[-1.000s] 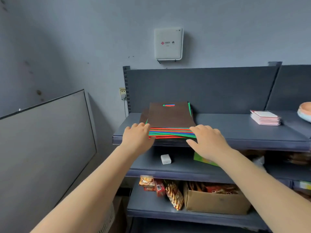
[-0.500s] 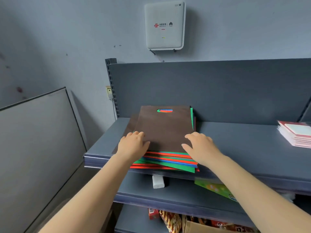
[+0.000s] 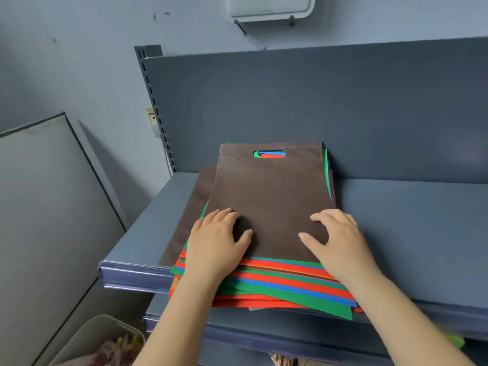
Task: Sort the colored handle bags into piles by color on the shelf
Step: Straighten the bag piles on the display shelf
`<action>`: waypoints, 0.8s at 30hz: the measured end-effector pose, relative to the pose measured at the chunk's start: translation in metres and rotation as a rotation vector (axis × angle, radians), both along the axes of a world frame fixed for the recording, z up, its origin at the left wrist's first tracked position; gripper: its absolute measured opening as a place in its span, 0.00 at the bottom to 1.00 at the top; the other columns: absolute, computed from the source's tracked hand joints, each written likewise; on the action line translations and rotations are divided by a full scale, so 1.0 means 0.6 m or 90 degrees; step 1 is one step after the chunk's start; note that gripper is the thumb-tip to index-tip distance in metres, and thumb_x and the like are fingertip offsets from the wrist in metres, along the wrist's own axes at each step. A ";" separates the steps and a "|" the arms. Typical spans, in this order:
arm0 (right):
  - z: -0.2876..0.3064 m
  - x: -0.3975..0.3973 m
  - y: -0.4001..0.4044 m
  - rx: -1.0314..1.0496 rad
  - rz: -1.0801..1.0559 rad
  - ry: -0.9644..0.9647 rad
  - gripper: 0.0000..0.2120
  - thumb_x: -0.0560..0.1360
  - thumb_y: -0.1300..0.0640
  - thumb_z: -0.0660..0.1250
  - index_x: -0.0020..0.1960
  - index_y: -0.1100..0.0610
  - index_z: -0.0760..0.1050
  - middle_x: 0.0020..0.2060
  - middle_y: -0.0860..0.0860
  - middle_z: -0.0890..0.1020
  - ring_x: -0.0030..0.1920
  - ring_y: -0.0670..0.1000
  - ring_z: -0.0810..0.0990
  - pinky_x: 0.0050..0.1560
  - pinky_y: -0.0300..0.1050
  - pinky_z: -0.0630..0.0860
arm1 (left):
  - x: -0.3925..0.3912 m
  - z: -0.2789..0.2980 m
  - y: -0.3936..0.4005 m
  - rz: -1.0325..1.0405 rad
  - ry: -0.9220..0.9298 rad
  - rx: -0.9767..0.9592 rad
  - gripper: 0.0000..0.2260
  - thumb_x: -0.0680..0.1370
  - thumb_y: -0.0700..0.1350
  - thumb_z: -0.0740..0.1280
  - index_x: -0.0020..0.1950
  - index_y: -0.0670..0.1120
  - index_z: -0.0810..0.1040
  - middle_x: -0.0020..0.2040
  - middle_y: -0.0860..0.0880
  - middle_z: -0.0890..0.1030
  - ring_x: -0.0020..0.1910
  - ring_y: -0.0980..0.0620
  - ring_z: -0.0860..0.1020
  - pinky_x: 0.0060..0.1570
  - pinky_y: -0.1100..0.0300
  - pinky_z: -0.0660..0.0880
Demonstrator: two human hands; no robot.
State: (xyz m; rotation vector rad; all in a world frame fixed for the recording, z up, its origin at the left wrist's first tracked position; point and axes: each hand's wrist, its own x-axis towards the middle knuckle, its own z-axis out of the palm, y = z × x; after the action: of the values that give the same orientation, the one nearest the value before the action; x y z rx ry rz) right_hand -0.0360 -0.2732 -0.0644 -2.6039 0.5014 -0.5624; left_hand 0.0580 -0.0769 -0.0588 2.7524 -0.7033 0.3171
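While the mixed stack (image 3: pixel 264 286) sat unsorted at the front left of the top shelf (image 3: pixel 409 233), overhanging its front edge, the brown bag (image 3: pixel 269 202) lay on top, handle cut-out at the far end showing green, blue and red layers beneath. A second brown bag (image 3: pixel 190 215) stuck out to the left just under it. Left hand (image 3: pixel 215 243) and right hand (image 3: pixel 340 244) both lay on the near end of the top bag, fingers spread and lightly bent, pressing, not pinching; nothing gripped. Versus half a second earlier, the hands had slid from the stack's near edge further onto the brown bag, and the view had closed in on the pile. Read: reach done, contact made, first bag about to be peeled off. No colour piles on the shelf yet, so the task was at the start. Shelf surface to the right looked like room for piles. Wall box (image 3: pixel 269 6) above, bin (image 3: pixel 100 342) lower left, irrelevant.
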 end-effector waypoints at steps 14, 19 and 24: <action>0.008 -0.010 0.013 0.091 -0.205 0.043 0.33 0.66 0.38 0.72 0.63 0.58 0.73 0.48 0.50 0.69 0.54 0.55 0.74 0.49 0.47 0.69 | -0.002 -0.003 0.007 -0.029 0.014 -0.035 0.22 0.78 0.59 0.56 0.70 0.55 0.69 0.72 0.57 0.67 0.73 0.55 0.61 0.71 0.58 0.53; 0.020 -0.013 0.015 0.053 -0.192 -0.016 0.31 0.66 0.49 0.76 0.65 0.58 0.73 0.58 0.55 0.76 0.59 0.59 0.75 0.59 0.54 0.71 | -0.003 -0.001 0.010 -0.042 0.018 -0.045 0.21 0.78 0.58 0.57 0.69 0.54 0.71 0.72 0.56 0.68 0.73 0.53 0.62 0.70 0.56 0.54; 0.021 -0.015 0.010 0.173 -0.174 -0.068 0.29 0.69 0.57 0.76 0.67 0.56 0.70 0.55 0.57 0.82 0.56 0.58 0.78 0.54 0.47 0.72 | -0.003 -0.002 0.009 -0.044 0.014 -0.040 0.21 0.78 0.59 0.57 0.68 0.55 0.71 0.72 0.57 0.68 0.73 0.55 0.62 0.70 0.58 0.53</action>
State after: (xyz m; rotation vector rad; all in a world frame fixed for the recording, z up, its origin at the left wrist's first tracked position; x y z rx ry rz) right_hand -0.0451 -0.2671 -0.0518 -2.2515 0.8439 -0.6653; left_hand 0.0561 -0.0713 -0.0599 2.6615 -0.7663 0.2880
